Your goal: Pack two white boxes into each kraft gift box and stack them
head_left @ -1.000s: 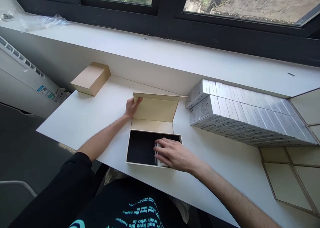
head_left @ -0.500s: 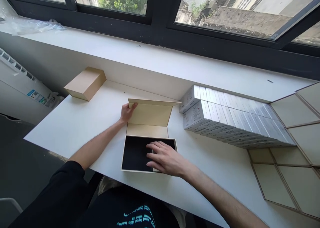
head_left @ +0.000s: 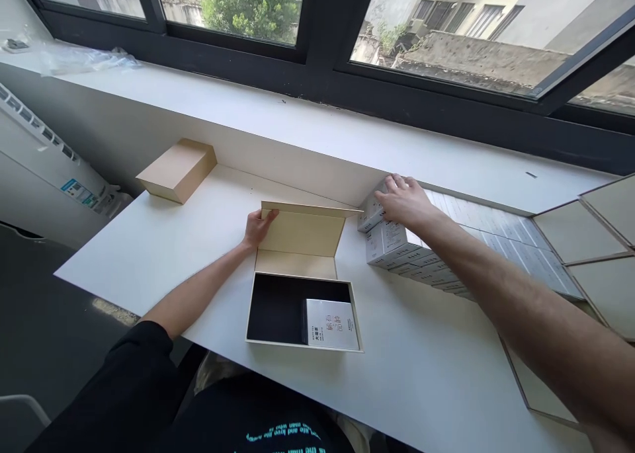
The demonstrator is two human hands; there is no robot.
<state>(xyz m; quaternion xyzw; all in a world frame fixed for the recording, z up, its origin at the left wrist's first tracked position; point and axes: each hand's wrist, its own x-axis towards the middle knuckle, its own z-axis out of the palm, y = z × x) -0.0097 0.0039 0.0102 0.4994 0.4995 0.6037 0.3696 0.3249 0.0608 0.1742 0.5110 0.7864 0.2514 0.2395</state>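
A cream gift box [head_left: 252, 307] with a black interior lies opened in front of me on the white table. My left hand [head_left: 258, 229] pinches the left edge of its raised lid [head_left: 302, 233]. Inside, in the front right part, rests one small white printed box [head_left: 333, 324]; the black floor shows to its left. My right hand [head_left: 404, 200] is over the near left end of the back row of small white boxes [head_left: 389, 241], fingers apart and touching the top. Whether it grips one of them is hidden.
A closed tan box [head_left: 176, 168] sits at the table's far left. Cream boxes [head_left: 595, 274] are stacked at the right edge. Behind the table runs a white window sill [head_left: 297, 119] with clear plastic wrap [head_left: 89, 61]. A white appliance [head_left: 54, 168] stands at the left.
My right hand has moved from inside the gift box up and right to the stacked white boxes. The white box it covered is now uncovered. My left hand keeps holding the lid.
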